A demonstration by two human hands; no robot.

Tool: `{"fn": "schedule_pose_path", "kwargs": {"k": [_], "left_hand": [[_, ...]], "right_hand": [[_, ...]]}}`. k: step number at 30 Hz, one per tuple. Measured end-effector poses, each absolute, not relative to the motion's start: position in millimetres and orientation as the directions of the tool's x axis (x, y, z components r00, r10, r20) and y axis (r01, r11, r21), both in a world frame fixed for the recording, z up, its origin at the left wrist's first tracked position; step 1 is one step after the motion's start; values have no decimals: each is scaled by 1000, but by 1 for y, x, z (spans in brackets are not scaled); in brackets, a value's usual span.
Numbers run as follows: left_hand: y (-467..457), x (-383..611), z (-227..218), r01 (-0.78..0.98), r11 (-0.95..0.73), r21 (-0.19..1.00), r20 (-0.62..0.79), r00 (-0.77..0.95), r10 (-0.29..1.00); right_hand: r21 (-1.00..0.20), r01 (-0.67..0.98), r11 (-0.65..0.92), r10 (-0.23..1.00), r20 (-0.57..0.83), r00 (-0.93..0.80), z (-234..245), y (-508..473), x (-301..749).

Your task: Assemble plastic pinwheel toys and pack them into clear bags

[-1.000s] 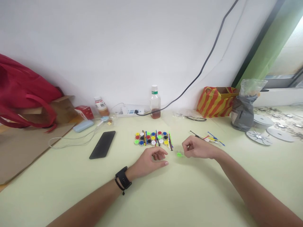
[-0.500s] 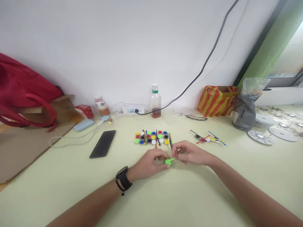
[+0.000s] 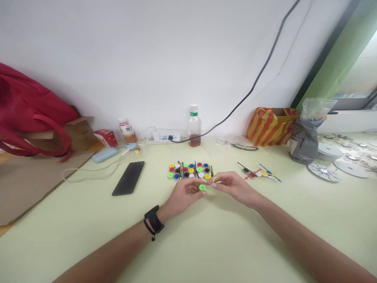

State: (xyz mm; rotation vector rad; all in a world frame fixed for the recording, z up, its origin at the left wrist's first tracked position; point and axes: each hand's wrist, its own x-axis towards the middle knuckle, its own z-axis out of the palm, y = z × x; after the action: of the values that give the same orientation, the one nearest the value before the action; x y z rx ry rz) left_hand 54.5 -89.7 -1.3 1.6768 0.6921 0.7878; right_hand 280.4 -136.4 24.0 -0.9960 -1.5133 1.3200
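My left hand [image 3: 183, 195], with a black watch at the wrist, pinches a small green disc [image 3: 202, 187] just above the pale green table [image 3: 188, 243]. Facing it from the right, my right hand [image 3: 232, 186] pinches the thin green stick [image 3: 214, 180] that joins the disc. Both hands hover just in front of a tidy block of small coloured discs and sticks [image 3: 190, 171]. A loose scatter of coloured sticks and discs [image 3: 259, 172] lies to the right of my right hand.
A black phone [image 3: 129, 178] lies at left with a white cable and a blue case behind it. Along the wall stand a bottle [image 3: 193, 126], a power strip, a small drink bottle, a striped bag [image 3: 269, 125], a grey wrapped bag and a red bag [image 3: 26, 110].
Both hands rose and moved away from me toward the block of discs. The green piece left the table, and my hands now hold it together.
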Motion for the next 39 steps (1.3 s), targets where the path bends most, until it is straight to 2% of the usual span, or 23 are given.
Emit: {"fn": "schedule_pose_path", "kwargs": {"k": [3, 8, 14, 18, 24, 28, 39], "left_hand": [[-90, 54, 0, 30, -211, 977, 147, 619, 772], [-89, 50, 1, 4, -208, 978, 149, 685, 713], [-90, 49, 2, -11, -232, 973, 170, 711, 683], [-92, 51, 4, -47, -225, 973, 191, 708, 680], [-92, 54, 1, -12, -161, 987, 128, 667, 734], [-92, 54, 2, -16, -193, 981, 156, 661, 734], [-92, 53, 0, 36, -288, 957, 199, 640, 742]], "right_hand": [[-994, 8, 112, 958, 106, -266, 24, -138, 277], [-997, -71, 11, 937, 35, -347, 24, -140, 275], [-995, -86, 45, 925, 74, -373, 23, -141, 275], [-991, 16, 132, 930, 118, -347, 17, -140, 272], [-954, 170, 247, 922, 178, -343, 12, -141, 269], [-907, 274, 320, 913, 218, -343, 17, -143, 271], [-839, 436, 326, 926, 190, -326, 8, -142, 274]]}}
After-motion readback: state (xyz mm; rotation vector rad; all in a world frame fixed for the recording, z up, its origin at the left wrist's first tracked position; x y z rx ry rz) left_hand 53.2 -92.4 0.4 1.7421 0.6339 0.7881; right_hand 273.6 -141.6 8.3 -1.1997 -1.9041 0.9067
